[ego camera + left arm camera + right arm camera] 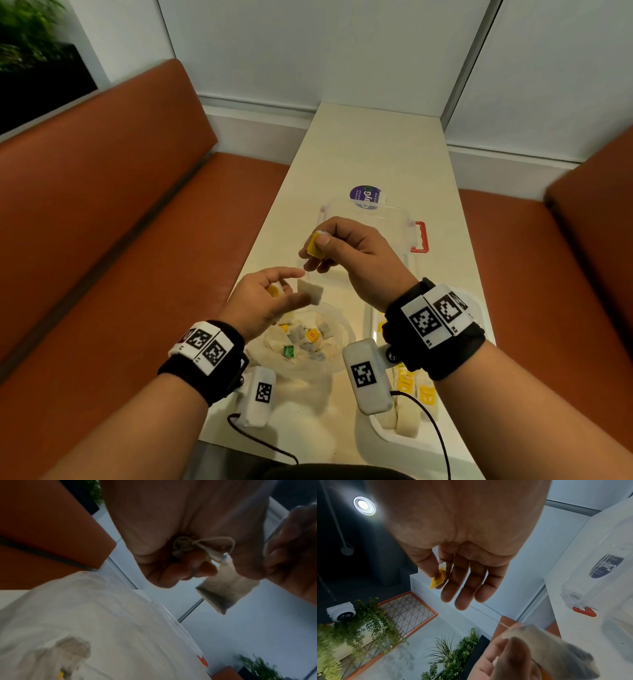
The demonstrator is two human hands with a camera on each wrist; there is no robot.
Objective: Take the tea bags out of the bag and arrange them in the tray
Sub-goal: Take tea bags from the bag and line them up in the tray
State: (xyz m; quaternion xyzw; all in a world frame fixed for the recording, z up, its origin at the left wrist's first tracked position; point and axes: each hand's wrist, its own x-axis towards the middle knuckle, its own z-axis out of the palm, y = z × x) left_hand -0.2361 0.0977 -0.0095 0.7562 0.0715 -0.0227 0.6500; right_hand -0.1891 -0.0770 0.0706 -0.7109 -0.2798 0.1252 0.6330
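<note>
My left hand (296, 286) pinches a pale tea bag (311, 292) between thumb and forefinger above the open plastic bag (329, 363), which holds several more tea bags (310, 337). A yellow tag (274, 290) lies in its palm. The left wrist view shows the tea bag (226, 593) hanging below a tangled string (183, 546) in the curled fingers. My right hand (318, 245) is raised beyond it and pinches a yellow paper tag (312, 249), also visible as the tag (437, 580) under the thumb. A thin string runs between the two hands. The white tray (375, 426) is partly hidden under my right wrist.
A clear plastic box (394, 212) with a red handle (420, 237) stands on the narrow cream table (359, 154) behind my hands. Several tea bags stand in rows in the tray. Orange benches (120, 205) flank the table on both sides.
</note>
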